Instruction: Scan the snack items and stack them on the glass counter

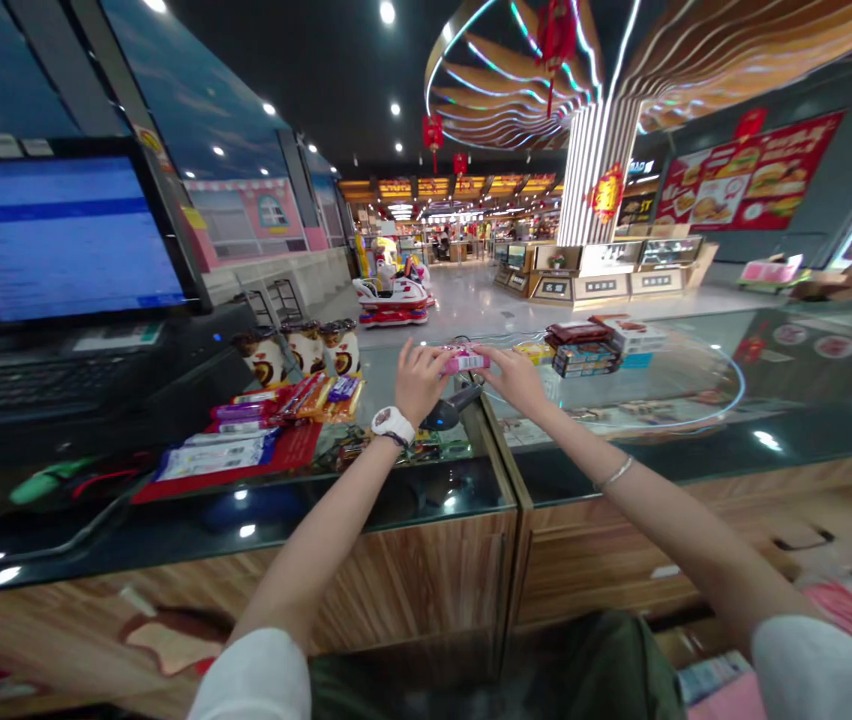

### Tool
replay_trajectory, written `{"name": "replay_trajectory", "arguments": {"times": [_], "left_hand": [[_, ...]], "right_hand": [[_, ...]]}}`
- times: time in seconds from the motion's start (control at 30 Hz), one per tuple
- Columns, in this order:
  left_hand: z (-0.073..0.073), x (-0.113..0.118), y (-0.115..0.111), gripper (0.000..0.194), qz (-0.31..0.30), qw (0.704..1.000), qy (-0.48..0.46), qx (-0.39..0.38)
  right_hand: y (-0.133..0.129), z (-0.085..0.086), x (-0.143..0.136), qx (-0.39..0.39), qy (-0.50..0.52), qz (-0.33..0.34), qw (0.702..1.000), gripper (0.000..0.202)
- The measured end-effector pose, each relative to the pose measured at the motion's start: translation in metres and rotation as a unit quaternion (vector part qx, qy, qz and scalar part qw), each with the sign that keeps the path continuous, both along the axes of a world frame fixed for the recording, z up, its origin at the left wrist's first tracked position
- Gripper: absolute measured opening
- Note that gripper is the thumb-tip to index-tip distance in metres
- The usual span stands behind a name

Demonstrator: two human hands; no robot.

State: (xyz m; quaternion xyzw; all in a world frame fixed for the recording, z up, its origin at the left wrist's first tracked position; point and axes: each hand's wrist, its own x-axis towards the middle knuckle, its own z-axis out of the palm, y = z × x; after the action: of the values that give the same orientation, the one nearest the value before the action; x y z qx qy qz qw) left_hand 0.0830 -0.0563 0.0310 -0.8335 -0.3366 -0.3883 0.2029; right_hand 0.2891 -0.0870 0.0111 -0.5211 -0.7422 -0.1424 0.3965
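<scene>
A small pink packet (465,359) with a barcode on its near side is held between both hands above the glass counter. My left hand (421,380), with a white watch at the wrist, grips its left end. The fingers of my right hand (514,377) are closed on its right end. Just below the packet lies a black handheld scanner (451,408) on the counter. Stacked boxes and dark red packs (583,345) sit to the right of my right hand, with a yellow pack (535,353) nearer to it.
At the left stand a monitor (66,235) and a black keyboard (28,385). Several patterned cups (304,348) stand behind colourful snack bars (321,398) and a red sheet (298,450). A green object (51,482) and a cable lie near the front left edge.
</scene>
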Motion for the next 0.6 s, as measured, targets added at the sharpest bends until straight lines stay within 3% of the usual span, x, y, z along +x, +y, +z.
{"name": "replay_trajectory", "arguments": {"times": [0.13,0.33,0.47,0.6], "left_hand": [[0.004,0.03,-0.004,0.035,-0.004,1.0,-0.001,-0.008],[0.0,0.088,-0.015,0.045,0.051,0.993,-0.081,-0.076],[-0.017,0.125,-0.018,0.057,-0.016,0.98,-0.124,-0.157],[-0.033,0.154,-0.006,0.052,-0.085,0.96,-0.16,-0.213]], "right_hand": [[-0.01,0.0,0.021,0.016,-0.022,-0.056,0.998,0.038],[-0.015,-0.008,0.059,0.03,-0.014,-0.121,0.992,0.037],[-0.011,-0.014,0.088,0.019,0.012,-0.146,0.989,0.036],[-0.001,-0.017,0.112,-0.006,0.021,-0.154,0.988,0.038]]}}
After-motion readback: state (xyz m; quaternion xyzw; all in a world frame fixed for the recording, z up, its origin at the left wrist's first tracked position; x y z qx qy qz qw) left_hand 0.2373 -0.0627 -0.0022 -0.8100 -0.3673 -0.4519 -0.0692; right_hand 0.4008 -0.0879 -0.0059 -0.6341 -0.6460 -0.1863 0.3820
